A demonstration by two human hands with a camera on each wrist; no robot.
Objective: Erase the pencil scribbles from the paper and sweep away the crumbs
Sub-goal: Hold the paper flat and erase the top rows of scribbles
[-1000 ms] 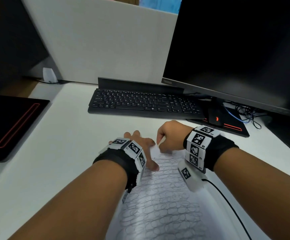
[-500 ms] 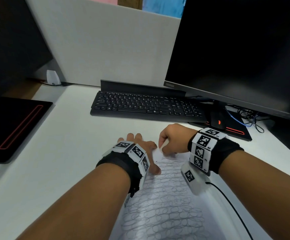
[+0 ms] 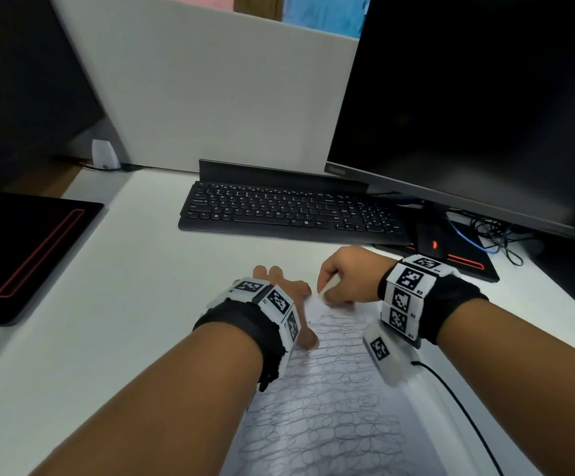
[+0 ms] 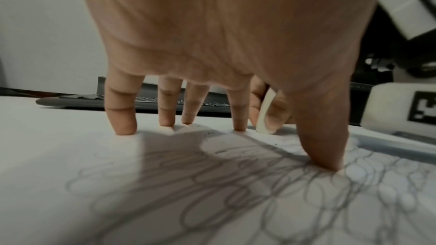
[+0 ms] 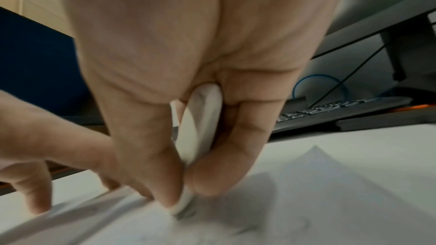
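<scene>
A white sheet of paper covered in looping pencil scribbles lies on the white desk between my forearms. My left hand lies spread on the paper's far left part, its straight fingertips and thumb pressing it down. My right hand pinches a flat white eraser between thumb and fingers. The eraser's lower end touches the paper near its far edge, with the sheet smudged grey around it. A few dark eraser crumbs lie by the left fingertips.
A black keyboard sits just beyond the hands. A large dark monitor stands at the right with cables under it. A black pad with a red line lies at the left. A black wire trails from my right wrist.
The right hand with the eraser has shifted slightly back and forth at the paper's far edge. The left hand has stayed pressed on the sheet.
</scene>
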